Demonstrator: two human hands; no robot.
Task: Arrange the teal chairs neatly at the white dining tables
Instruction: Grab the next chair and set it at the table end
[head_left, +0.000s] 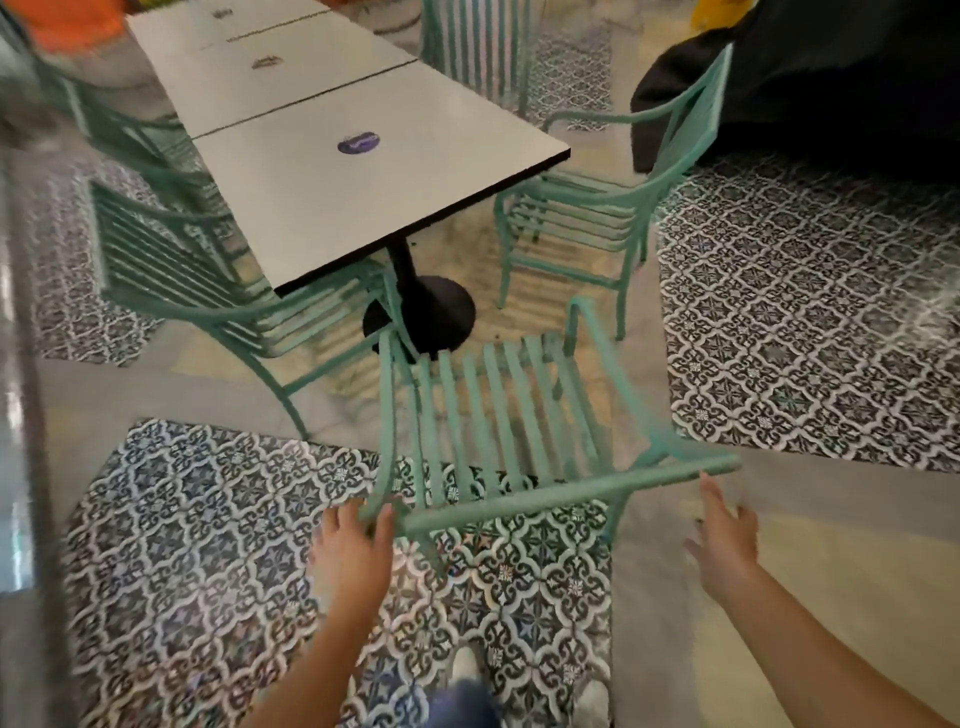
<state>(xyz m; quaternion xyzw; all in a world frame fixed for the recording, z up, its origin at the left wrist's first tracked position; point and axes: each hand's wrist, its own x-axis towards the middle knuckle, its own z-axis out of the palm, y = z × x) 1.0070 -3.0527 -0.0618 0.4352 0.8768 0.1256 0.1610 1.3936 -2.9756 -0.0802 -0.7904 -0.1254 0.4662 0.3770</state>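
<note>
A teal slatted chair (498, 410) stands right in front of me, its seat facing the near end of the white table (363, 182). My left hand (353, 551) touches the left end of the chair's top rail, fingers loosely bent over it. My right hand (724, 540) hovers with fingers spread just below the rail's right end, apart from it. A second teal chair (597, 208) sits at the table's right side, its seat partly under the top. A third teal chair (171, 265) sits at the left side.
Further white tables (270, 62) continue in a row behind, with more teal chairs (472, 47) beside them. The table's black pedestal base (431, 312) stands just beyond the near chair. Patterned tile patches cover the floor. A dark bulky object (810, 78) lies at the far right.
</note>
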